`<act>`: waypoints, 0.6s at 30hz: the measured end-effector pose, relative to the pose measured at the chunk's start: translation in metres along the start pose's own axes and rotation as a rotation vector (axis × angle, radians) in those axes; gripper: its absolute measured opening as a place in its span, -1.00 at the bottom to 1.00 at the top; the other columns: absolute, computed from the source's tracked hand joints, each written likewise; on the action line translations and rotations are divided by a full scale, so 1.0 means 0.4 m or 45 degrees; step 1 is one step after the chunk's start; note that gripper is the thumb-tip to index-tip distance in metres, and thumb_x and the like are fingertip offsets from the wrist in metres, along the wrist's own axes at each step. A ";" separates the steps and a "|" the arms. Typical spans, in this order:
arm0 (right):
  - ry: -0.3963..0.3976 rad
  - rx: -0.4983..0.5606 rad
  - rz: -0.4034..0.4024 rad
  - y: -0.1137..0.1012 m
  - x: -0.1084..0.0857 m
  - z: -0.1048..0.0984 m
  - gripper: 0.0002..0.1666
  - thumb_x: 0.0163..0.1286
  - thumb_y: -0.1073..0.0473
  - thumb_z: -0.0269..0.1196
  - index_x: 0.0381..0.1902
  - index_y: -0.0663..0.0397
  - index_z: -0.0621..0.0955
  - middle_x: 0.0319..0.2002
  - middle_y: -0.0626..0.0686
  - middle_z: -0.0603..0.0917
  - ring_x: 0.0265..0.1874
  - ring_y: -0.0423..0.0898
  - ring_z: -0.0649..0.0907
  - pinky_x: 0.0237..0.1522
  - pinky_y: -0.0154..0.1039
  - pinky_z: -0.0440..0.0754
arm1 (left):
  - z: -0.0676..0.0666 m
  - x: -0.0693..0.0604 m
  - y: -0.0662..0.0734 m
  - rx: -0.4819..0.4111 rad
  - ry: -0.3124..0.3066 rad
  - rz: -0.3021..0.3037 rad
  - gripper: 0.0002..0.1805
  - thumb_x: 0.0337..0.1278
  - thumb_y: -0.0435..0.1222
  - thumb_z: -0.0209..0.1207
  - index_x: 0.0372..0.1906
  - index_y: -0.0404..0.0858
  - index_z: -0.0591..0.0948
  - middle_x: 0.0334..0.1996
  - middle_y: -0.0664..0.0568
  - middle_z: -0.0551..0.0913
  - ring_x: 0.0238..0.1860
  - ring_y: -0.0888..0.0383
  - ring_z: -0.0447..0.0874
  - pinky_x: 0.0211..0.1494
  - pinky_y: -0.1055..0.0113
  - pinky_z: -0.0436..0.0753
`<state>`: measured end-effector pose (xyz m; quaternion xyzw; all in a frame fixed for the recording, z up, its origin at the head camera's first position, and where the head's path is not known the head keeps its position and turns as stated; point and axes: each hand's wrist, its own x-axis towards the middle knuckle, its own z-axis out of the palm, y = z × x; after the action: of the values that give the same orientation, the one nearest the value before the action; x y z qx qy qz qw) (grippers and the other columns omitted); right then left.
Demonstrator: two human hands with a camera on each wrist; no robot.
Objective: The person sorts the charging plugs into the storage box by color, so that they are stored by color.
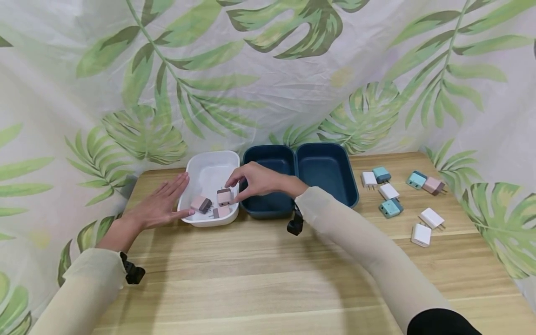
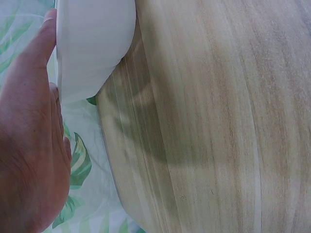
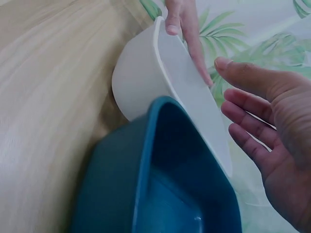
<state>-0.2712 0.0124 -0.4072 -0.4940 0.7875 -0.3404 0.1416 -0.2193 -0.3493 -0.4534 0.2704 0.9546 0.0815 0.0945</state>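
The white bin [image 1: 213, 167] holds several pink chargers: one [image 1: 201, 204] lies at the left, another [image 1: 221, 212] near the front wall, and a third [image 1: 224, 197] shows just beside my right fingertips. My right hand [image 1: 265, 180] is over the bin's right side, thumb and fingers apart; in the right wrist view this hand [image 3: 277, 107] has nothing between its fingers. With straight fingers my left hand [image 1: 161, 204] touches the bin's left rim. The left wrist view shows this hand [image 2: 34, 126] flat alongside the white wall [image 2: 92, 43].
Two dark blue bins [image 1: 268, 215] [image 1: 356, 190] stand side by side, right of the white one. On the wooden table [image 1: 251, 279] at the right lie white chargers [image 1: 420, 235], blue ones [image 1: 389, 209] and a pink one [image 1: 432, 185]. A leaf-patterned cloth [image 1: 293, 93] hangs behind.
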 end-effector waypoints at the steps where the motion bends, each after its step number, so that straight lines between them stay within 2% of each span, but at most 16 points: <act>1: -0.006 -0.008 -0.001 0.000 -0.006 -0.005 -0.52 0.32 0.15 0.56 0.17 0.14 0.77 0.12 0.07 0.79 0.11 -0.05 0.73 0.25 -0.18 0.66 | 0.000 -0.001 0.000 0.000 -0.001 0.001 0.16 0.46 0.20 0.15 0.73 -0.34 -0.21 0.73 -0.25 -0.25 0.72 -0.26 -0.26 0.69 -0.26 -0.14; 5: -0.024 -0.022 0.006 0.001 -0.033 -0.028 -0.48 0.32 0.13 0.56 0.20 0.15 0.75 0.17 0.08 0.77 0.18 -0.04 0.71 0.29 -0.27 0.62 | 0.000 -0.002 -0.001 0.004 0.004 0.002 0.16 0.46 0.20 0.15 0.72 -0.34 -0.21 0.73 -0.25 -0.26 0.72 -0.26 -0.26 0.69 -0.26 -0.13; 10: -0.024 -0.021 0.009 0.003 -0.068 -0.053 -0.45 0.30 0.12 0.57 0.20 0.20 0.74 0.18 0.07 0.76 0.20 0.03 0.70 0.30 -0.20 0.63 | 0.000 -0.002 -0.004 0.007 0.008 0.007 0.16 0.46 0.20 0.15 0.72 -0.35 -0.20 0.73 -0.25 -0.25 0.72 -0.25 -0.26 0.69 -0.26 -0.12; 18: -0.028 -0.026 0.017 0.005 -0.125 -0.082 -0.40 0.26 0.08 0.60 0.21 0.19 0.74 0.20 0.05 0.74 0.19 -0.02 0.68 0.31 -0.17 0.62 | 0.003 0.002 -0.002 0.010 0.006 0.003 0.16 0.45 0.21 0.15 0.72 -0.34 -0.20 0.73 -0.25 -0.24 0.72 -0.27 -0.24 0.68 -0.28 -0.10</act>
<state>-0.2672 0.0698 -0.3903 -0.4939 0.7925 -0.3259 0.1473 -0.2202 -0.3496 -0.4549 0.2718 0.9548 0.0787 0.0911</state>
